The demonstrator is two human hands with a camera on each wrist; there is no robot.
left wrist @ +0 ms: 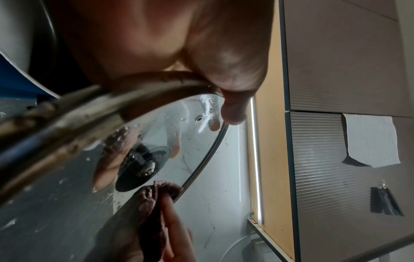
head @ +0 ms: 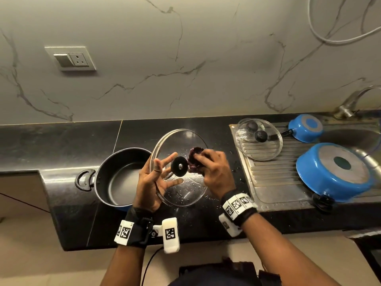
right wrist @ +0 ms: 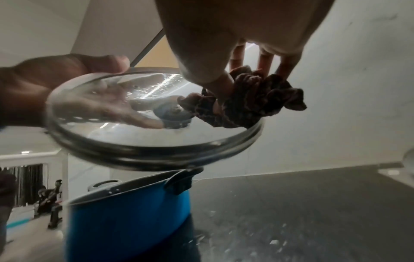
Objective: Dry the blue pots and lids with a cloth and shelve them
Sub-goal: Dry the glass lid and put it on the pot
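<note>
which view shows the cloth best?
Right wrist: the cloth is bunched in the right hand's grip, pressed on the lid near its rim, folds clear. Head view shows only a dark wad mostly behind the fingers. Left wrist catches one end of it beside the knob, seen through wet glass.

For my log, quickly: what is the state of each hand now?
Left hand: fingers spread under the glass lid, supporting it.
Right hand: gripping the bunched cloth against the lid.
</note>
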